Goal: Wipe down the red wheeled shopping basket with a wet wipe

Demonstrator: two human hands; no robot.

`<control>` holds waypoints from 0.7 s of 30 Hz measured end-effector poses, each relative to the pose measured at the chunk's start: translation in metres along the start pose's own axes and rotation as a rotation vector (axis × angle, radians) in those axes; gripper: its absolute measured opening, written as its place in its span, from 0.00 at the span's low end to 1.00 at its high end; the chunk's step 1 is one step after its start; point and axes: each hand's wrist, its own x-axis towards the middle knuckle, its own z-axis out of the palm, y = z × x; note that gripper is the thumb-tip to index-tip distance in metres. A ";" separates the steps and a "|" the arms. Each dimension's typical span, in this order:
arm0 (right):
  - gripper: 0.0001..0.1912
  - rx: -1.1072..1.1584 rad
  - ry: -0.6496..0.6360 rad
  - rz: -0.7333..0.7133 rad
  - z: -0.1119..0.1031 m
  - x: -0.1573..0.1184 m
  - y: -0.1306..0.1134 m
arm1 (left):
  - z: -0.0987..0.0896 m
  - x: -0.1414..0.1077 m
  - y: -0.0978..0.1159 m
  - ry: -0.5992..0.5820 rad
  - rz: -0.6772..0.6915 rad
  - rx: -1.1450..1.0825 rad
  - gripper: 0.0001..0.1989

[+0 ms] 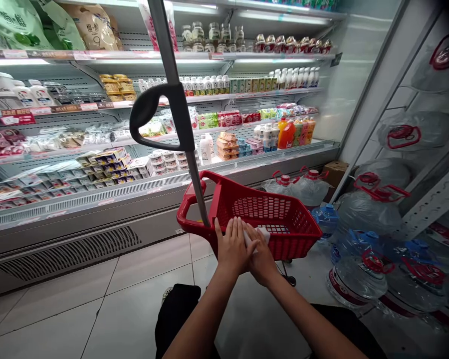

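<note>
A red shopping basket point(295, 244) on wheels stands on the floor, its long metal pull handle point(195, 174) raised and topped by a dark grip loop. My left hand point(233, 247) lies at the basket's near rim with its fingers stretched out. Beside it, touching it, my right hand point(261, 254) is over a white cloth or tissue point(264, 233) at the same rim. The fingers of my right hand are partly curled against the white piece, and part of it is hidden under the hands.
A refrigerated shelf unit point(149, 188) with bottles, cups and packs runs across the back. Large water bottles point(355, 281) stand on the right, close to the basket, with more on a rack. A cardboard box point(335, 172) sits behind them. My knees are at the bottom.
</note>
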 end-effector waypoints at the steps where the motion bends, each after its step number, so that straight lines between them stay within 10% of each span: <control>1: 0.39 0.018 0.000 -0.011 0.003 0.004 -0.007 | -0.001 0.000 -0.001 0.006 -0.005 0.009 0.41; 5: 0.38 -0.024 -0.031 -0.076 -0.002 0.000 0.005 | -0.001 -0.002 -0.012 0.021 -0.002 0.010 0.43; 15: 0.35 -0.349 0.032 0.159 -0.064 -0.083 0.136 | 0.019 0.003 -0.047 0.048 0.012 -0.022 0.36; 21: 0.32 -0.367 0.119 0.231 -0.059 -0.085 0.120 | 0.043 0.000 -0.012 0.035 0.049 -0.045 0.37</control>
